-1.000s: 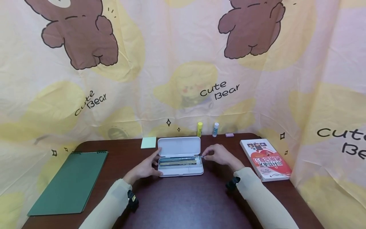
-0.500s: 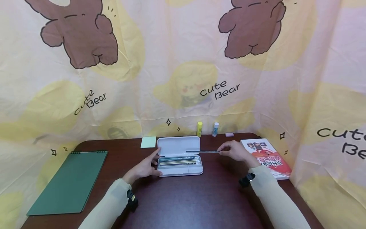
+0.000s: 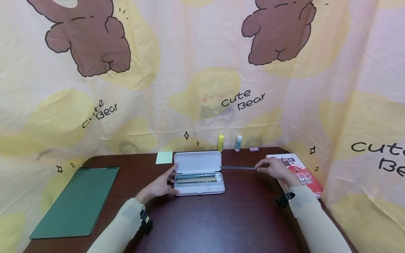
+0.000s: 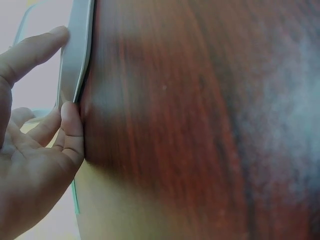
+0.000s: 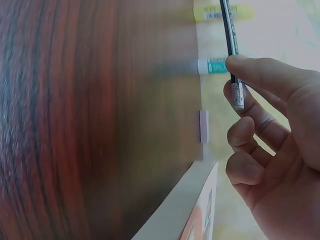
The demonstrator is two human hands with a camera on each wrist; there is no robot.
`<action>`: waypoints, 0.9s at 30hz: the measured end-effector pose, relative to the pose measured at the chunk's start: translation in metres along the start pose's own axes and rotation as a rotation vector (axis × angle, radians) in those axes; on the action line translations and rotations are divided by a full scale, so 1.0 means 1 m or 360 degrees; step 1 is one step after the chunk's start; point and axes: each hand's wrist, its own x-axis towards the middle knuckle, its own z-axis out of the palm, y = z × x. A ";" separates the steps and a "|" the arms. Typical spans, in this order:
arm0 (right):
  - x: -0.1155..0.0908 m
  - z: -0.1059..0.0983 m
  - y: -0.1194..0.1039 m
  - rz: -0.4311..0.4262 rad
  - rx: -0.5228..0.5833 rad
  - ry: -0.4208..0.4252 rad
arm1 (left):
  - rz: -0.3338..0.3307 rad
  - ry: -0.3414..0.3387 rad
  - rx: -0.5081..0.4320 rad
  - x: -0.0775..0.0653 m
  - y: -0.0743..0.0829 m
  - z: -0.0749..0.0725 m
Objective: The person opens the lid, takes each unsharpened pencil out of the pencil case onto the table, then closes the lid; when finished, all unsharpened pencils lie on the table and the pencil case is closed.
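Note:
A white pencil case (image 3: 191, 189) lies with its lid (image 3: 197, 161) swung back, and several pencils (image 3: 197, 178) rest side by side in its rear compartment. My left hand (image 3: 159, 184) holds the case at its left end, thumb at the front corner and a finger up by the lid. Between thumb and index finger, my right hand (image 3: 275, 169) pinches a dark pencil (image 3: 238, 168) near its eraser end, off to the right of the case. That pencil lies level, its far end close to the lid's edge. The right wrist view shows its silvery ferrule (image 5: 237, 95).
A red-and-white book (image 3: 303, 175) lies at the right, partly behind my right hand. Along the back stand a yellow tube (image 3: 220, 143) and a glue stick (image 3: 238, 143), with a pink eraser (image 3: 254, 149) beside them. Pale sticky notes (image 3: 164, 157) and a green clipboard-sized pad (image 3: 76, 202) lie leftward.
My right hand has drawn the dark pencil out of the case and carried it to the right, over toward the book. The left hand has stayed on the case.

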 end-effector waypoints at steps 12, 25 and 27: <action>-0.002 0.000 0.016 0.0040 -0.0063 -0.0047 | 0.0018 -0.0019 0.0009 0.000 -0.001 0.000; 0.005 0.010 0.020 0.0143 -0.0040 -0.0117 | 0.0029 -0.0023 0.0020 0.000 0.000 -0.001; 0.006 0.010 0.021 0.0174 -0.0020 -0.0133 | 0.0030 -0.0027 0.0024 0.000 0.000 -0.001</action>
